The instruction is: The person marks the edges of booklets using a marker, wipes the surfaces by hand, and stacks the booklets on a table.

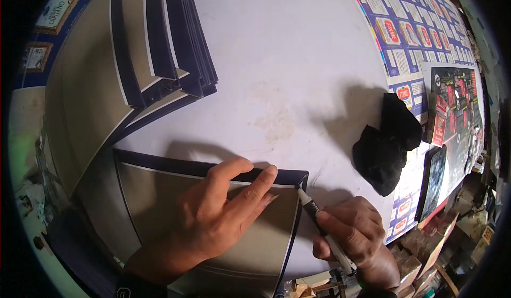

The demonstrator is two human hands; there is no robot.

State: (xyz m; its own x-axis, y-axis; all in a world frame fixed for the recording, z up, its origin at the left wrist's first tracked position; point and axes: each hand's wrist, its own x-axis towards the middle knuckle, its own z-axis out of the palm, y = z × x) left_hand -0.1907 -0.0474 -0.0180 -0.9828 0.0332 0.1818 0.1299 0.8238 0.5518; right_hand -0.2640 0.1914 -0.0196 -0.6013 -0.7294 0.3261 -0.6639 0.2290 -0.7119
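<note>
Though partly covered, lies flat on the near part of the white surface [277, 48] as a brown board [274, 239]; meets the tip of the marker [335, 247] at its upper-right corner, long axis slanting up-left from the right hand [351, 231], nearer that corner and clamped on the barrel; sits under the left hand [223, 207], fingers apart across the dark blue border [159, 160]

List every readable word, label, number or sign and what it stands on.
Wording left uncopied.
Blue-white printed sheet: large lettering readable; fine print too small.
Upper gold-framed wall picture: readable lettering.
Lower gold-framed wall picture: too small.
Small red cardboard box: too blurred.
Black-and-red printed sheet: too small.
White marker pen: too small.
Dark clothing: emblem unclear.
</note>
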